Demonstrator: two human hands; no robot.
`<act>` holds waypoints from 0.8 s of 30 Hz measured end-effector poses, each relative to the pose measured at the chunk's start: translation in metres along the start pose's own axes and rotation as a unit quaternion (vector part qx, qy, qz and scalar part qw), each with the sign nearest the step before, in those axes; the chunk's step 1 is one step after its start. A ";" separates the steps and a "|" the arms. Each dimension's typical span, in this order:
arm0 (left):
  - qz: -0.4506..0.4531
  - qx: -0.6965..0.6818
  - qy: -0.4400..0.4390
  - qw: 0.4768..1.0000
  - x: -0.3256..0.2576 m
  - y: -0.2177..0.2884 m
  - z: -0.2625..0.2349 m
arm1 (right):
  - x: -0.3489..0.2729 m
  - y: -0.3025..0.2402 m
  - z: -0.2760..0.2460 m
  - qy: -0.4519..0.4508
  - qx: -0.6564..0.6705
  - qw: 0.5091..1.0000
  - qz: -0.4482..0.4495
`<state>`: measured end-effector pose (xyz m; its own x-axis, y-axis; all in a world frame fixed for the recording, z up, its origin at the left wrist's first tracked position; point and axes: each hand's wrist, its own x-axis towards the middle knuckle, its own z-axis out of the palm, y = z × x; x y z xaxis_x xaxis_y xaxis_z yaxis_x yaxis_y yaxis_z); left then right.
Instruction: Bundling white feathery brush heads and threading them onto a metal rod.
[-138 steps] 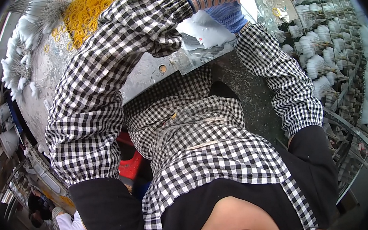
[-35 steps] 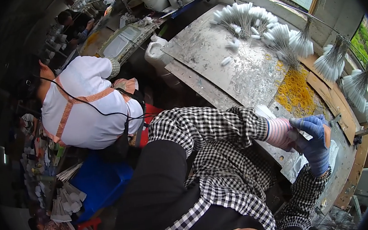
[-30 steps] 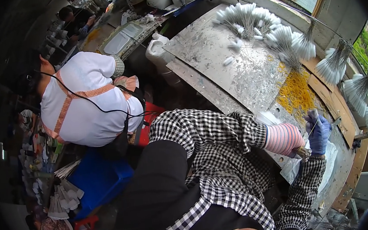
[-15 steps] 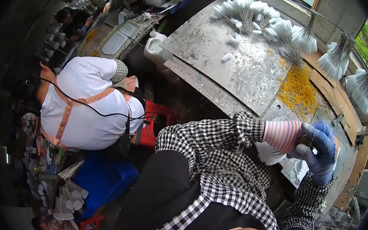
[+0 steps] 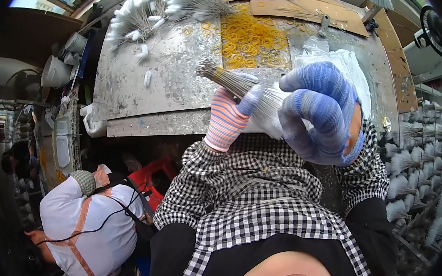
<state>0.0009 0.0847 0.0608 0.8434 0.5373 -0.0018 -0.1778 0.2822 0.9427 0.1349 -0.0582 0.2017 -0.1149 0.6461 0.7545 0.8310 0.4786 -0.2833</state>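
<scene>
My left hand (image 5: 229, 116), in a pink-and-blue striped glove, is closed around a bundle of thin wire-stemmed brushes (image 5: 237, 85). A yellow rubber band (image 5: 218, 74) circles the stems near their bare end, which points up and left. White bristle ends fan out low on the right, partly behind my hands. My right hand (image 5: 325, 112), gloved in blue, hovers beside the bristle end. Its fingers are curved but spaced apart, and I see nothing between them. Loose yellow rubber bands (image 5: 248, 37) lie in a pile on the worktable (image 5: 168, 84) beyond my hands.
White brush bundles (image 5: 134, 13) lie along the table's far side, with more hanging at the back. Cardboard strips (image 5: 310, 15) and a white plastic sheet (image 5: 355, 72) are at right. A person in white (image 5: 96, 224) sits at left. Racked brushes (image 5: 421, 172) and a fan (image 5: 436, 32) stand right.
My view has swung right toward the table. The hands were together at the bundle; now the right hand is apart from its stems, and a yellow band shows around them.
</scene>
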 end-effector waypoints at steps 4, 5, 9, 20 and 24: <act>-0.135 -0.478 -0.085 0.864 0.013 -0.046 0.010 | -0.016 -0.046 -0.039 -0.005 -0.012 0.993 0.121; -0.142 -0.368 0.059 0.917 0.004 -0.073 0.016 | -0.016 -0.057 -0.037 0.011 -0.029 0.988 0.152; -0.233 -0.654 0.083 0.715 -0.004 -0.139 0.014 | -0.015 -0.100 -0.030 0.021 -0.050 0.959 0.279; -0.181 -0.688 0.108 0.695 -0.012 -0.084 0.048 | -0.032 -0.277 -0.051 0.040 -0.045 0.813 0.580; -0.145 -0.677 0.102 0.715 -0.012 -0.089 0.037 | -0.006 -0.153 -0.057 0.057 -0.050 0.743 0.665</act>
<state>0.0251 0.0234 -0.0112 0.8775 0.3664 -0.3095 -0.4546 0.8410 -0.2932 0.0394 -0.1688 0.2740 0.8860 0.4512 -0.1066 0.2055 -0.5883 -0.7821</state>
